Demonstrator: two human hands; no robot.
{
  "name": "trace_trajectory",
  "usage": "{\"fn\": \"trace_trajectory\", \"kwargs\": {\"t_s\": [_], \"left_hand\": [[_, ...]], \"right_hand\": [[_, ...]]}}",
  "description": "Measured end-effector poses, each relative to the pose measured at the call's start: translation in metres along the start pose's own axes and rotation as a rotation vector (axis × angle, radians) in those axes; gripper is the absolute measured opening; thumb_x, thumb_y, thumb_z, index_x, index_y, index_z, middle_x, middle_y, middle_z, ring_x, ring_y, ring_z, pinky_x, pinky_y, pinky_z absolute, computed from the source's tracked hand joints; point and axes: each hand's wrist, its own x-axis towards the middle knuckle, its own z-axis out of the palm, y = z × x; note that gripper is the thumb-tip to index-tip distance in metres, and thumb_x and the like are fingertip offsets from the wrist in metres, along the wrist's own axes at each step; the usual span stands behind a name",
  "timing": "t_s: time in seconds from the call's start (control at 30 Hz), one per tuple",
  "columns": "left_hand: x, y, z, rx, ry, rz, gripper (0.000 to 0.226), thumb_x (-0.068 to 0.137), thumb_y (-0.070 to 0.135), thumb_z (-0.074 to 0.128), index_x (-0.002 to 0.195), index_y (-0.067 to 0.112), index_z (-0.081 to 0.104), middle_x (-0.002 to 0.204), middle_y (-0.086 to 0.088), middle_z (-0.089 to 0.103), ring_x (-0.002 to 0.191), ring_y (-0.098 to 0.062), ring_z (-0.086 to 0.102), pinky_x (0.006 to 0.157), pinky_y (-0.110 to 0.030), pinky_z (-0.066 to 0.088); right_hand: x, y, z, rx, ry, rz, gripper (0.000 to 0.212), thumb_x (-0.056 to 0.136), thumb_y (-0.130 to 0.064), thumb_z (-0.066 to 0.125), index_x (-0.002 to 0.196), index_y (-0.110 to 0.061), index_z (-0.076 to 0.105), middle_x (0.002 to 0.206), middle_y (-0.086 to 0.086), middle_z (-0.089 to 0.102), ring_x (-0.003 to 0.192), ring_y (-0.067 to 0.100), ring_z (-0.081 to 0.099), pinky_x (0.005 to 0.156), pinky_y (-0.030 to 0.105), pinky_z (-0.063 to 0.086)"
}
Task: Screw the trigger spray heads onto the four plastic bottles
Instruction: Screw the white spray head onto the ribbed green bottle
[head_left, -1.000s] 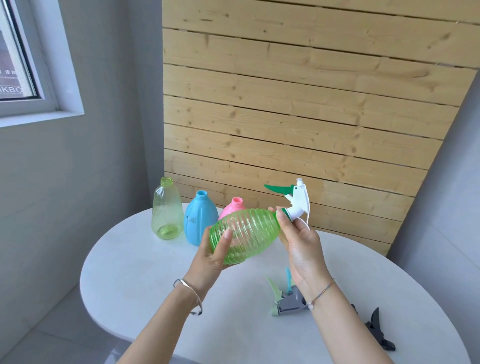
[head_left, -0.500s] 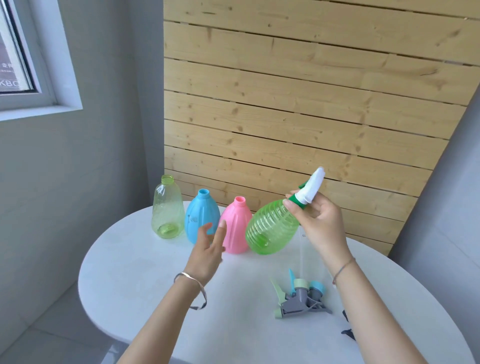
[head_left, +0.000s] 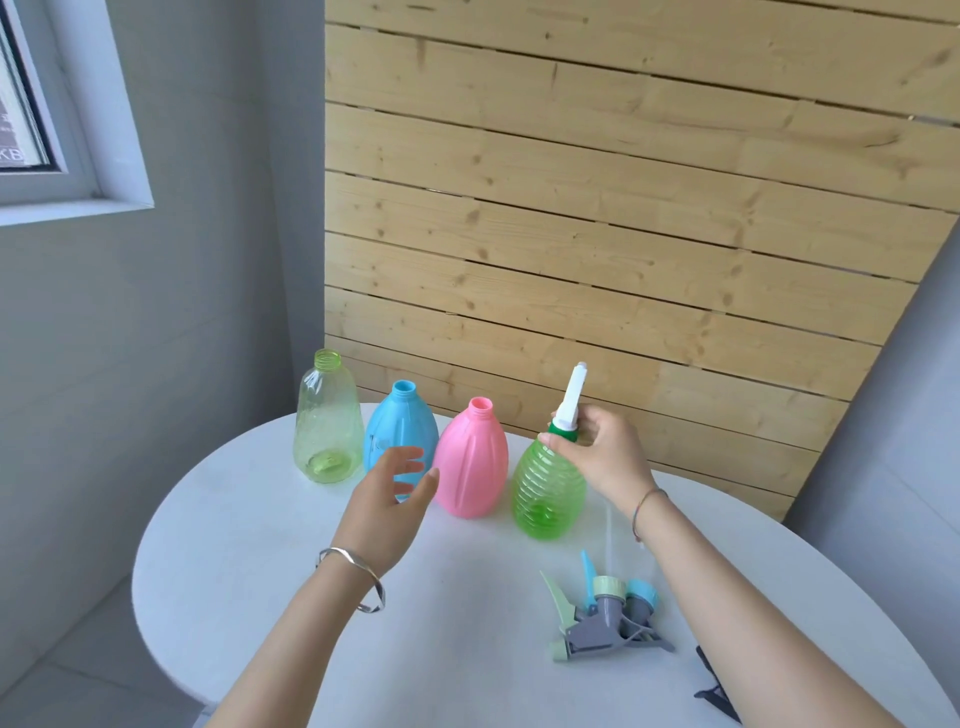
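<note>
Four bottles stand in a row at the back of the round white table (head_left: 260, 597): a clear yellow-green bottle (head_left: 327, 418), a blue bottle (head_left: 401, 427), a pink bottle (head_left: 471, 460) and a ribbed green bottle (head_left: 545, 491). The ribbed green bottle carries a white and green spray head (head_left: 569, 402). My right hand (head_left: 605, 452) grips that bottle at its neck and collar. My left hand (head_left: 387, 496) hovers with fingers spread in front of the blue bottle, holding nothing. The other three bottles have bare necks.
Two grey spray heads (head_left: 605, 616) with a pale green and a blue collar lie together near the table's front right. A dark spray head (head_left: 719, 691) lies partly behind my right forearm. A wooden slat wall rises behind the table, and a window is at the upper left.
The ribbed green bottle went from held sideways in both hands to standing upright on the table beside the pink bottle. My left hand let go and moved left.
</note>
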Motion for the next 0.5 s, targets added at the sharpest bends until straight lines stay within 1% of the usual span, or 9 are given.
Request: {"fn": "trace_trajectory", "kwargs": {"t_s": [0.07,0.23,0.3,0.4,0.5], "left_hand": [[0.000,0.000,0.000,-0.004,0.004,0.004,0.029,0.089,0.027,0.058,0.117,0.017,0.056,0.108,0.002,0.059,0.092,-0.017,0.058,0.074,-0.024,0.041],[0.001,-0.001,-0.001,0.007,0.012,0.020,0.028,0.089,0.028,0.058,0.116,0.018,0.057,0.106,0.004,0.058,0.092,-0.016,0.058,0.068,-0.016,0.042],[0.001,-0.001,0.000,0.005,0.015,0.022,0.027,0.089,0.027,0.058,0.115,0.018,0.057,0.106,0.004,0.059,0.093,-0.017,0.058,0.069,-0.019,0.041],[0.000,-0.002,0.001,0.010,0.011,0.025,0.027,0.089,0.027,0.058,0.115,0.019,0.057,0.106,0.005,0.059,0.093,-0.017,0.059,0.072,-0.021,0.041],[0.001,-0.001,0.002,0.007,0.011,0.025,0.026,0.089,0.026,0.058,0.114,0.018,0.058,0.105,0.004,0.059,0.093,-0.018,0.059,0.077,-0.024,0.041]], "right_hand": [[0.001,0.001,0.002,0.001,-0.002,-0.006,0.025,0.070,-0.020,0.080,0.091,-0.013,0.068,0.090,-0.001,0.071,0.091,0.017,0.067,0.088,0.034,0.052],[0.000,0.004,0.003,0.018,-0.007,-0.026,0.030,0.070,-0.021,0.080,0.096,-0.009,0.068,0.094,-0.001,0.071,0.092,0.014,0.066,0.087,0.025,0.049],[-0.004,0.006,0.003,0.052,-0.011,-0.024,0.031,0.071,-0.020,0.079,0.098,-0.012,0.067,0.095,-0.003,0.070,0.094,0.013,0.064,0.084,0.020,0.046],[-0.010,0.009,0.002,0.104,-0.022,-0.008,0.033,0.071,-0.020,0.079,0.101,-0.020,0.063,0.099,-0.005,0.068,0.100,0.012,0.062,0.088,0.022,0.043],[-0.014,0.011,0.003,0.119,-0.029,0.002,0.037,0.072,-0.020,0.079,0.104,-0.023,0.060,0.102,-0.006,0.067,0.103,0.011,0.060,0.091,0.023,0.042]]}}
